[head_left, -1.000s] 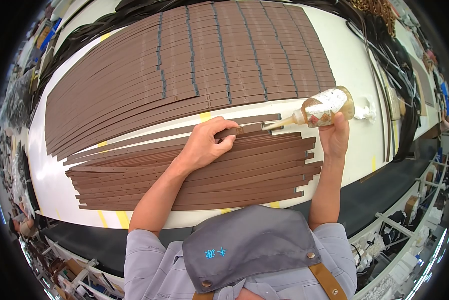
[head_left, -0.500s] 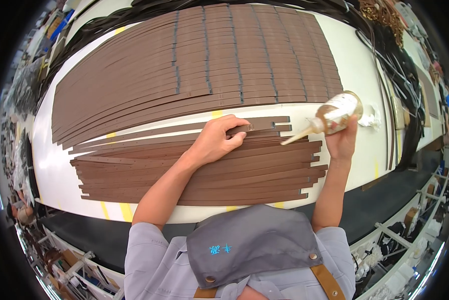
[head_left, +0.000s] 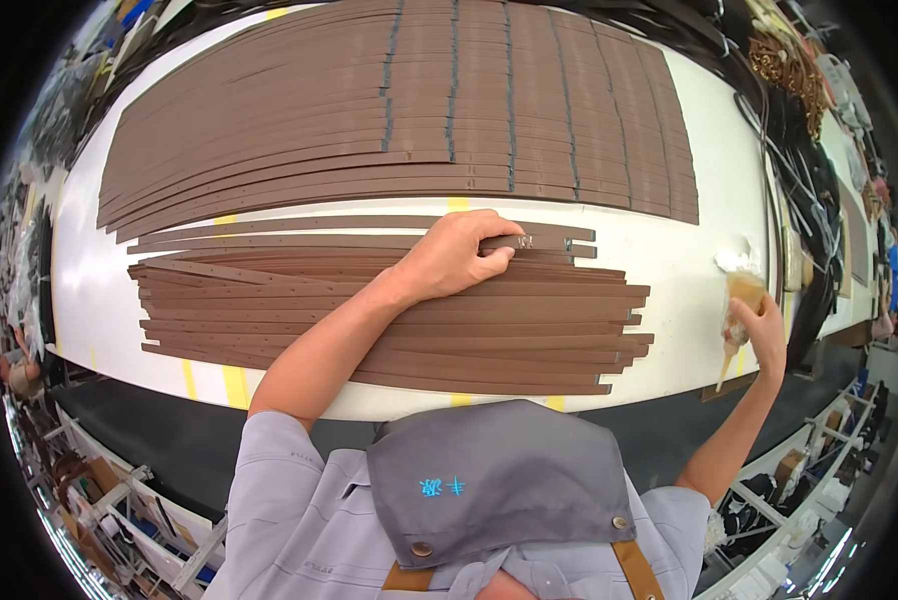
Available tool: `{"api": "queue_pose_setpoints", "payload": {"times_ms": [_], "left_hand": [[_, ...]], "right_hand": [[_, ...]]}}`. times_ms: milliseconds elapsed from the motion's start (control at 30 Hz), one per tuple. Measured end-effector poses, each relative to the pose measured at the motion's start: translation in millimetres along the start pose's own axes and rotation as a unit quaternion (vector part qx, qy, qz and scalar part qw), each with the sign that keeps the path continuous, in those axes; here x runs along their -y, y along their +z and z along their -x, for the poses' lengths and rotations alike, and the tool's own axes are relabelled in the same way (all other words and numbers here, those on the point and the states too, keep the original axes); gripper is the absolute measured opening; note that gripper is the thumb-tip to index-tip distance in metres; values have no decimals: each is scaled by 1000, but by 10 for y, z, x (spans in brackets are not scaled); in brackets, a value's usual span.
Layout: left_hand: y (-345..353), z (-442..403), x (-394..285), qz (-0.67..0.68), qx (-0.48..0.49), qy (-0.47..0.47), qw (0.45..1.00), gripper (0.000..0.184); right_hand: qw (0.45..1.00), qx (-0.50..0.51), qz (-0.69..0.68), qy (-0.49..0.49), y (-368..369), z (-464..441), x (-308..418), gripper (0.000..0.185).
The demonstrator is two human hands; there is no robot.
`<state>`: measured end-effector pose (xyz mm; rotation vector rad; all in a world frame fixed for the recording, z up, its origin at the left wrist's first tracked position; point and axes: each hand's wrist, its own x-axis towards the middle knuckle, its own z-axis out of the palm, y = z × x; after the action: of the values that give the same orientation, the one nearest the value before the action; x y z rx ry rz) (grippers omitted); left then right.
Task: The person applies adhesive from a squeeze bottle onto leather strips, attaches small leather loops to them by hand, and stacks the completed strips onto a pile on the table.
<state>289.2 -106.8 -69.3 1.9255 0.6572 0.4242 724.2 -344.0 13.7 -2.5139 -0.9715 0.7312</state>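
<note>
My left hand (head_left: 461,256) is closed at the right part of a long brown strip (head_left: 549,240), thumb and fingers pinching near its edges. Shiny wet-looking marks (head_left: 526,242) show on that strip just beyond my fingertips. Off to the right, my right hand (head_left: 761,325) grips a squeeze bottle (head_left: 745,288) with a long thin nozzle pointing down. The bottle is held close to the table's right side, beside a white crumpled lump (head_left: 737,254). Below my left hand lies a loose stack of brown strips (head_left: 489,330), their right ends uneven.
A wide sheet of overlapping brown strips (head_left: 299,120) with dark bluish bands covers the far part of the white table (head_left: 659,260). Black cords (head_left: 819,230) and brown chain-like pieces (head_left: 789,70) lie along the right. Shelving (head_left: 809,470) runs under the near edge.
My right hand has carried the bottle right and toward me, away from the strips, and its nozzle has swung downward. My left hand still holds the strip; the view has shifted slightly.
</note>
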Motion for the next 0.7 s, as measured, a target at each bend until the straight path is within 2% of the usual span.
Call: {"api": "queue_pose_setpoints", "payload": {"times_ms": [33,100,167,200,233,300,367,433,567,633,700], "left_hand": [[-7,-1,-19,-6,10,-3,1000,27],[-12,15,-35,-18,17,-6,1000,27],[3,38,-27,-40,5,50,998,27],[-16,50,-86,-48,20,48,998,26],[-19,59,-138,-54,21,46,997,26],[-15,60,-242,-80,61,46,994,26],[-1,61,-340,-91,81,41,992,27],[36,62,-415,-75,68,39,994,27],[26,65,-487,-61,74,-4,995,28],[19,100,-468,-55,62,49,995,30],[10,113,-473,-37,64,52,996,30]], "right_hand": [[998,-4,61,16,47,-20,-103,52],[997,0,73,32,123,11,-169,51],[993,-64,84,44,216,119,-50,49],[968,-148,200,-23,224,192,88,43],[970,-147,194,-24,271,275,255,43],[978,-176,-21,-108,443,448,646,33],[947,-117,-26,-299,695,582,1089,30],[920,-39,-68,-383,946,673,1462,29],[911,32,-59,-407,1202,717,1703,26],[894,64,-62,-439,1360,699,1844,27],[907,79,-26,-413,1407,691,1818,23]]}}
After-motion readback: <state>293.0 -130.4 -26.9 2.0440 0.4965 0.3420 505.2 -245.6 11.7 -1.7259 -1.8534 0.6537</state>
